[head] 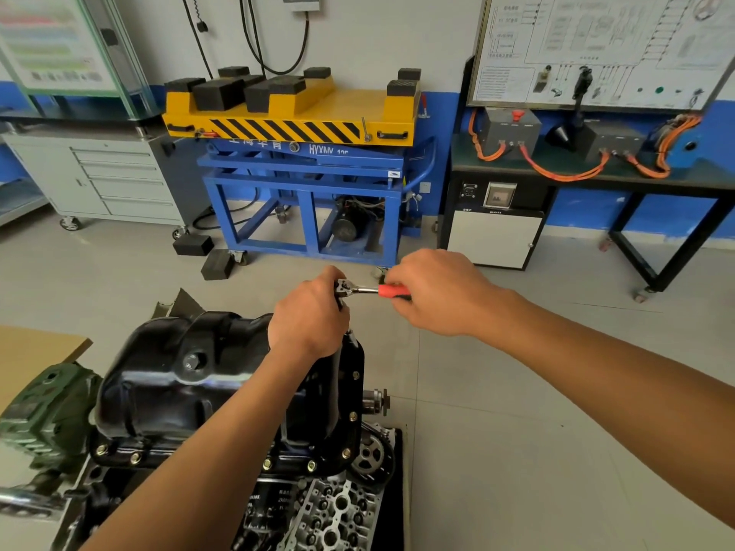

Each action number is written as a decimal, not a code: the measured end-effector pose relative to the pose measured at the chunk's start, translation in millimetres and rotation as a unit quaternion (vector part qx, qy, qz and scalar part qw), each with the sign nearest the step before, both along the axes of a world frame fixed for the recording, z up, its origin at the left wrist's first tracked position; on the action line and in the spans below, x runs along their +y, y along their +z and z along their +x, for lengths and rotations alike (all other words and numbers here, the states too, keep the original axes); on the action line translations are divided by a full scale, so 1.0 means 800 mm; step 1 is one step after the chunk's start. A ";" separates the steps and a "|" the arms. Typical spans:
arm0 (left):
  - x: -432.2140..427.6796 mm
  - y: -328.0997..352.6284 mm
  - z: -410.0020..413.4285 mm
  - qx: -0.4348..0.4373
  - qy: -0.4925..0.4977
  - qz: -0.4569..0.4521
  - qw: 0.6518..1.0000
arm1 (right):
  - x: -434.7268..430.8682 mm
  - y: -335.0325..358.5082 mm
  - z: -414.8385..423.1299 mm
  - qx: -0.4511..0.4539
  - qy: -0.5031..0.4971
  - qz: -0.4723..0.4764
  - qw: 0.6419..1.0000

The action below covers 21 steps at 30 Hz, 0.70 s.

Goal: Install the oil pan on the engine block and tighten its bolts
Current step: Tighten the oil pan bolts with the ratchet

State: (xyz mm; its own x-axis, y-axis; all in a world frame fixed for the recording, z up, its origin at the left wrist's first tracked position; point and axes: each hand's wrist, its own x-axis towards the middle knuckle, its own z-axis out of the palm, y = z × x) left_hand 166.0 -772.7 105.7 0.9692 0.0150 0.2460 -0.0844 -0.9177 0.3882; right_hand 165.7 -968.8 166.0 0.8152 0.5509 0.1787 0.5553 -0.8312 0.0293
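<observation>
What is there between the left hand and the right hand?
In the head view, a ratchet wrench bridges the gap: the left hand holds its metal head, the right hand grips its red handle.

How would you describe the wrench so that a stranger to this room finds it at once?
Find the black oil pan low in the picture, left of centre. Above its far right corner the left hand grips the head of the wrench and the right hand holds its handle. Its red grip and shiny shaft set it apart from the dark engine below.
</observation>
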 end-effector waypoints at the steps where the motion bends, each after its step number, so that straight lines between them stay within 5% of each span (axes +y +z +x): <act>1: 0.000 0.000 0.000 0.002 -0.002 0.000 1.000 | 0.001 -0.001 -0.011 0.003 0.007 0.002 1.000; 12: 0.000 0.001 -0.006 0.006 -0.034 0.063 0.997 | 0.049 -0.023 -0.063 0.038 0.040 0.055 0.997; 21: 0.002 0.002 0.000 0.008 -0.026 0.027 0.999 | 0.026 -0.016 -0.051 0.131 0.008 0.101 0.986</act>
